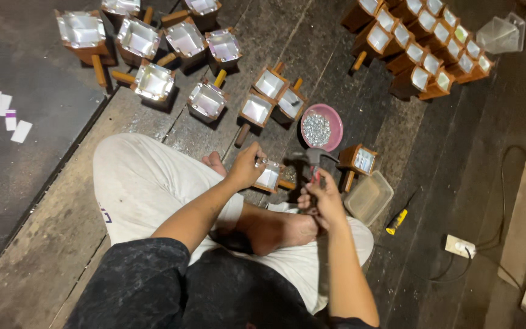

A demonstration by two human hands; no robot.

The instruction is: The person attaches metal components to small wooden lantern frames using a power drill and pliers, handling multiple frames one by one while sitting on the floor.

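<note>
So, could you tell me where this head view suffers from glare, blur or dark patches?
In the head view, the foil-lined wooden boxes at top left glare nearly white; the hammer above the right hand is motion-smeared, while the left hand stays sharp; the floor at right falls dim; the lap lies in shadow.

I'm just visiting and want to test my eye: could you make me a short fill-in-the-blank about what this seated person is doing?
1. The right hand grips a ____.
2. The left hand steadies a small wooden box lined with shiny ____.
3. The round bowl holding small silvery bits is ____ in colour.
4. The screwdriver on the floor has a ____ handle.

Missing words: hammer; metal; pink; yellow
</note>
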